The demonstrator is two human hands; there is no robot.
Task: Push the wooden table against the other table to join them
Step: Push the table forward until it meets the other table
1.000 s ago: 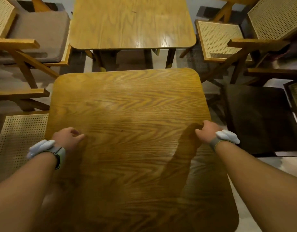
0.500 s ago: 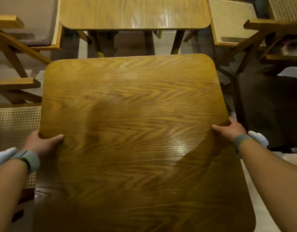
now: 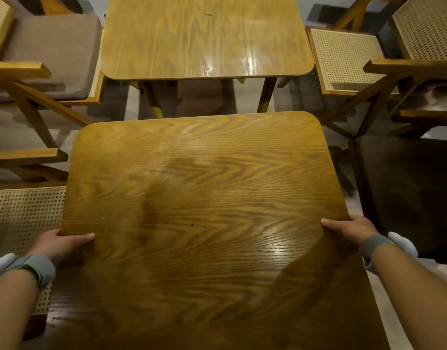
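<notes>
A wooden table with a rounded, glossy grained top fills the lower middle of the head view. My left hand grips its left edge, thumb on top and fingers hidden underneath. On the right edge my right hand holds the same way. Beyond it stands the other wooden table, of like finish. A strip of floor and table legs shows in the gap between the two tops, so they are apart.
Wooden chairs flank both tables: a brown-cushioned chair at far left, a cane-seat chair at near left, a cane-seat chair at far right, and a dark seat at near right. Their armrests stand close to the table edges.
My hands have gone from resting on the tabletop to gripping its side edges. Between the last two frames the view has tilted up a little; the gap between tables looks about the same.
</notes>
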